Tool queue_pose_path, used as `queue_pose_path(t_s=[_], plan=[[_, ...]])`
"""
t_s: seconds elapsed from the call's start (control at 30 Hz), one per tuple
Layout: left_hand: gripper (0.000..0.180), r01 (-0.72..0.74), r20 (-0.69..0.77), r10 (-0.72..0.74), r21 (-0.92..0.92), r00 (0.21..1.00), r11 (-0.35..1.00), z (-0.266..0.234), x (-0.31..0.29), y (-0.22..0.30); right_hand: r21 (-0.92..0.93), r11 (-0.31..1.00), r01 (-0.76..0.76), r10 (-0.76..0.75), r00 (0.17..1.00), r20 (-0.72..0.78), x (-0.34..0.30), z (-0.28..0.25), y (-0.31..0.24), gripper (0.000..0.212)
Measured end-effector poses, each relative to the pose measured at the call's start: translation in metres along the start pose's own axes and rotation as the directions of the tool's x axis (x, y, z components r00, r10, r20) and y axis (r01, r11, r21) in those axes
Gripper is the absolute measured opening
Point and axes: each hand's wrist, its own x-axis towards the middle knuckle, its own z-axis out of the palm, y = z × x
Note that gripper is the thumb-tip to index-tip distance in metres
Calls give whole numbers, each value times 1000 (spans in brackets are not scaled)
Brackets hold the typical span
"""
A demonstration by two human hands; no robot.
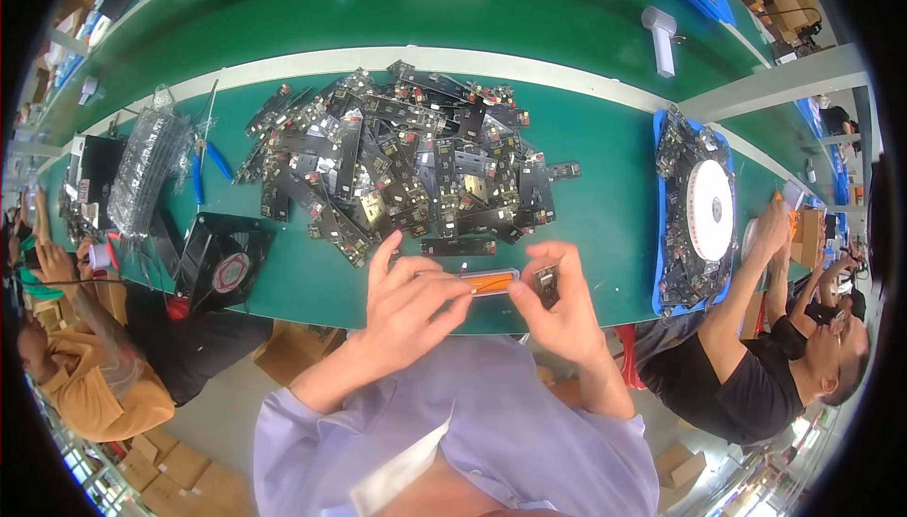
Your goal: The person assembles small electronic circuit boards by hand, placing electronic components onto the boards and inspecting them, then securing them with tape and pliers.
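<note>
Close to the bench's front edge lies or hangs a small pale-rimmed rectangular piece with an orange middle (491,283). My left hand (406,305) has its thumb and forefinger closed at the piece's left end, the other fingers spread. At the right end, my right hand (567,314) touches it with the thumb tip. A small dark circuit board (546,285) sits between the right thumb and curled fingers. Just beyond the hands is a long black circuit board (458,247), in front of a wide heap of similar boards (406,158).
A blue tray (660,205) at the right holds boards and a white reel (709,209). To the left are a black fan (225,262), blue-handled pliers (210,163) and stacked clear plastic trays (151,168). Co-workers sit on both sides. A green shelf (501,16) runs behind.
</note>
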Motion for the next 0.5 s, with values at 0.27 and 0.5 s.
queue_pose_path(t_s=[0.27, 0.5], plan=[[19, 4, -16, -3, 42, 1000, 999, 6, 0, 1, -265, 944, 197, -132, 961, 243, 5, 1, -9, 51], [15, 34, 50, -37, 49, 998, 998, -1, 3, 4, -303, 944, 131, -45, 960, 276, 0, -4, -19, 75]])
